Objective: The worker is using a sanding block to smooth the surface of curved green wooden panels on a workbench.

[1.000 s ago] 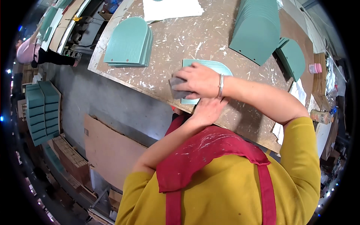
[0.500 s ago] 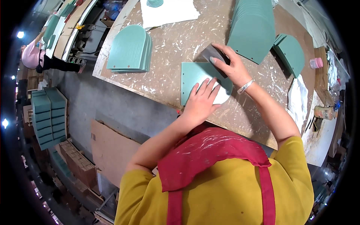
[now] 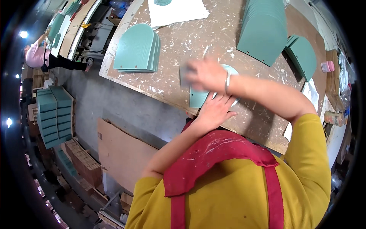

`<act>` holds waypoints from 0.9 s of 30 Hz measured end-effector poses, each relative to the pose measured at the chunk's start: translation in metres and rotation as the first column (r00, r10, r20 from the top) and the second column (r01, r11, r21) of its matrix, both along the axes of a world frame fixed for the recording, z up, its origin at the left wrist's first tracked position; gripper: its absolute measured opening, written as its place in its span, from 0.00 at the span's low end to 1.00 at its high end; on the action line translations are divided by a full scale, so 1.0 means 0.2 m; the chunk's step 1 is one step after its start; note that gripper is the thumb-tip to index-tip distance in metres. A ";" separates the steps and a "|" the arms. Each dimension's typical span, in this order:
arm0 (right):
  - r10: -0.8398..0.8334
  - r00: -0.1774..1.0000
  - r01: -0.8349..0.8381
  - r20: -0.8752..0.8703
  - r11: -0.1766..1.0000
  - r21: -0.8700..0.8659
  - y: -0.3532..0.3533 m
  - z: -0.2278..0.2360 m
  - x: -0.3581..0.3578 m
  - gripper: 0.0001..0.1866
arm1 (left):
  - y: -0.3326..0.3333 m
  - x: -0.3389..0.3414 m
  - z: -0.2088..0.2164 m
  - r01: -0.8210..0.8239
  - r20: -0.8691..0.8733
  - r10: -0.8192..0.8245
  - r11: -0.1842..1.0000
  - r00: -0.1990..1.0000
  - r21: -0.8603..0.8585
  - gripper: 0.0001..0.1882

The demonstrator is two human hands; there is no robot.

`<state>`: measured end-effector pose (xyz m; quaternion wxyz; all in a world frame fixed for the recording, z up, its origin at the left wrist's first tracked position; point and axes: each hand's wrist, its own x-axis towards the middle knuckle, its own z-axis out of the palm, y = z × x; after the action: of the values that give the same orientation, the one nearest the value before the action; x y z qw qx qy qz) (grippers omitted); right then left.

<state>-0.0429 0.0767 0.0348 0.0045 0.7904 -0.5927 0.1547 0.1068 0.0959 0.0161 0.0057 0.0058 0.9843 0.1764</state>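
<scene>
A green panel (image 3: pixel 197 100) with one rounded end and small holes along its straight end lies flat near the table's front edge. My left hand (image 3: pixel 216 111) rests on it, fingers outstretched and pressing down. Above the panel's left part, my right hand (image 3: pixel 209 75) grips a grey sanding block (image 3: pixel 185 76); both are smeared by motion. The right forearm and hand hide much of the panel. A pale patch shows on its rounded end.
Similar green panels are stacked at left (image 3: pixel 135 49), in a long fanned row (image 3: pixel 263 34) at the back and in a smaller pile (image 3: pixel 303 57) at right. A white cloth (image 3: pixel 179 13) lies at the back. Another person (image 3: pixel 38 57) stands at a far-left bench.
My right hand has swept the sanding block leftward from the panel's far right side to its left end. My left hand stays pressed on the panel. The whole view has shifted slightly.
</scene>
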 end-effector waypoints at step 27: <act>-0.006 0.988 -0.024 -0.157 0.982 -0.188 -0.16 0.20 -0.11 0.13 | -0.01 0.00 0.04 -0.013 -0.080 0.016 0.999 0.997 0.045 0.39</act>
<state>-0.0648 0.0446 0.0758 0.1257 0.7989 -0.5694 0.1478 0.1067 0.0937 0.0232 -0.0353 0.0059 0.9796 0.1979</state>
